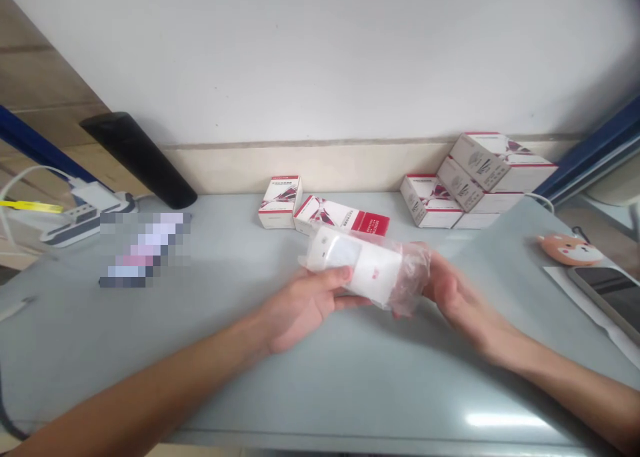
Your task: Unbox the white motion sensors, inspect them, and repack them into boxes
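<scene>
A white motion detector (373,270) in a clear plastic bag (411,277) is held above the middle of the table. My left hand (307,303) grips its left part, thumb on the front and fingers underneath. At the other end, my right hand (443,287) holds the loose, crumpled end of the bag; some of its fingers are hidden behind the plastic. Just behind the detector lies a white and red box (340,215), partly covered by it. Another small box (280,202) stands to the left of that one.
Several similar boxes (480,177) are stacked at the back right of the grey table (225,390). On the left are a blurred-out phone (147,250), a power strip (87,223) and a leaning black object (145,160). An orange animal-faced item (570,250) and a dark-screened device (607,297) lie right.
</scene>
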### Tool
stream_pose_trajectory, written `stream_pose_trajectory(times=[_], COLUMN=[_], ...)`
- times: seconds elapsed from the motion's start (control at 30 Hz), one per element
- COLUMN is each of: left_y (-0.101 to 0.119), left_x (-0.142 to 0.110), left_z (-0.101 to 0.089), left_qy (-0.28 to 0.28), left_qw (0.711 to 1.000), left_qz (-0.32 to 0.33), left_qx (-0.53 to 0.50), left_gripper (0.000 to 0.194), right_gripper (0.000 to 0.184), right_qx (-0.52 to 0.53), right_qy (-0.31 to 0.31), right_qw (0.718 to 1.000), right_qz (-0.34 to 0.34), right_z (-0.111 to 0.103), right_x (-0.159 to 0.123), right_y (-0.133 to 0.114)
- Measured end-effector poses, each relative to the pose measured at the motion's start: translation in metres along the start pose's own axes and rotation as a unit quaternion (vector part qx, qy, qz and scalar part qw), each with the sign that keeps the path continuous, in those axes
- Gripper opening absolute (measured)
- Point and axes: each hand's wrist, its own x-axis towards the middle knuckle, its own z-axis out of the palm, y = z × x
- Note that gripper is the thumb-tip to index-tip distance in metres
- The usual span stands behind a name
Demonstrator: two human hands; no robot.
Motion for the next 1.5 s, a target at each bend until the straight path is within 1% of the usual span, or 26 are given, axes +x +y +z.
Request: stream_pose_trajectory(times=[0.03, 0.1, 0.2, 0.27, 0.33, 0.4, 0.43, 0.47, 0.53, 0.6, 0.63, 0.7, 0.73, 0.77, 0.8, 0.9, 0.97, 1.03, 1.1, 1.2, 1.27, 1.4, 1.43, 1.5], left_y=[0.0, 0.001, 0.003, 0.002, 0.0, -0.003, -0.005, -0.007, -0.01, -0.012, -0.013, -0.011, -0.01, -0.007, -0.004, 0.005, 0.01, 0.012, 0.013, 0.012, 0.011, 0.009, 0.009, 0.01], left_x=[0.0, 0.002, 0.003, 0.002, -0.001, -0.003, -0.004, -0.004, -0.003, -0.001, 0.0, 0.0, -0.001, -0.002, -0.004, -0.008, -0.009, -0.009, -0.009, -0.009, -0.009, -0.01, -0.011, -0.012], left_z=[0.0, 0.001, 0.001, 0.002, 0.003, 0.004, 0.004, 0.003, -0.001, -0.007, -0.011, -0.016, -0.017, -0.017, -0.017, -0.012, -0.009, -0.007, -0.006, -0.005, -0.005, -0.004, -0.004, -0.005], left_qy=[0.003, 0.008, 0.023, 0.042, 0.057, 0.07, 0.076, 0.083, 0.091, 0.087, 0.084, 0.085, 0.087, 0.085, 0.076, 0.018, -0.002, 0.002, 0.015, 0.04, 0.058, 0.072, 0.072, 0.064], left_qw=[1.0, 0.999, 0.995, 0.99, 0.983, 0.969, 0.958, 0.943, 0.902, 0.847, 0.814, 0.748, 0.723, 0.708, 0.702, 0.696, 0.685, 0.678, 0.678, 0.683, 0.697, 0.764, 0.777, 0.794], left_qz=[0.009, 0.021, 0.026, 0.046, 0.071, 0.101, 0.121, 0.152, 0.233, 0.304, 0.326, 0.351, 0.358, 0.36, 0.358, 0.329, 0.308, 0.279, 0.252, 0.243, 0.239, 0.196, 0.186, 0.171], left_qx=[0.01, 0.037, 0.092, 0.126, 0.16, 0.213, 0.248, 0.285, 0.352, 0.427, 0.474, 0.557, 0.585, 0.601, 0.61, 0.638, 0.66, 0.68, 0.691, 0.688, 0.673, 0.61, 0.597, 0.581], left_gripper=[0.046, 0.044, 0.045, 0.06, 0.082, 0.099, 0.103, 0.106, 0.109, 0.102, 0.091, 0.069, 0.061, 0.057, 0.058, 0.06, 0.061, 0.063, 0.063, 0.059, 0.057, 0.053, 0.052, 0.051], right_gripper=[0.065, 0.063, 0.047, 0.037, 0.032, 0.03, 0.03, 0.03, 0.03, 0.032, 0.033, 0.032, 0.032, 0.032, 0.031, 0.029, 0.028, 0.028, 0.03, 0.033, 0.032, 0.033, 0.034, 0.034], right_qx=[-0.004, -0.019, -0.024, -0.009, 0.016, 0.051, 0.07, 0.091, 0.13, 0.161, 0.175, 0.201, 0.213, 0.223, 0.232, 0.25, 0.252, 0.245, 0.229, 0.195, 0.168, 0.105, 0.092, 0.076], right_qy=[0.013, 0.045, 0.084, 0.099, 0.108, 0.11, 0.109, 0.108, 0.101, 0.084, 0.072, 0.052, 0.047, 0.047, 0.047, 0.043, 0.034, 0.031, 0.033, 0.035, 0.034, 0.028, 0.028, 0.03], right_qw=[1.0, 0.999, 0.996, 0.994, 0.993, 0.992, 0.991, 0.99, 0.986, 0.983, 0.981, 0.977, 0.974, 0.972, 0.969, 0.964, 0.964, 0.966, 0.97, 0.979, 0.984, 0.994, 0.995, 0.997], right_qz=[-0.004, -0.001, 0.029, 0.038, 0.035, 0.026, 0.021, 0.018, 0.025, 0.039, 0.046, 0.054, 0.057, 0.06, 0.065, 0.079, 0.082, 0.082, 0.08, 0.056, 0.039, 0.026, 0.023, 0.018], right_z=[0.0, 0.002, 0.007, 0.01, 0.009, 0.007, 0.005, 0.003, -0.001, -0.003, -0.004, -0.005, -0.005, -0.005, -0.005, -0.005, -0.005, -0.004, -0.003, -0.003, -0.003, -0.003, -0.002, 0.0], right_x=[0.0, 0.001, 0.004, 0.006, 0.008, 0.009, 0.009, 0.01, 0.01, 0.01, 0.01, 0.01, 0.01, 0.011, 0.011, 0.013, 0.014, 0.014, 0.015, 0.016, 0.016, 0.016, 0.015, 0.014], right_y=[0.0, 0.001, 0.0, -0.001, -0.003, -0.004, -0.004, -0.005, -0.007, -0.008, -0.009, -0.01, -0.01, -0.011, -0.011, -0.011, -0.01, -0.009, -0.007, -0.003, -0.002, -0.003, -0.004, -0.005])
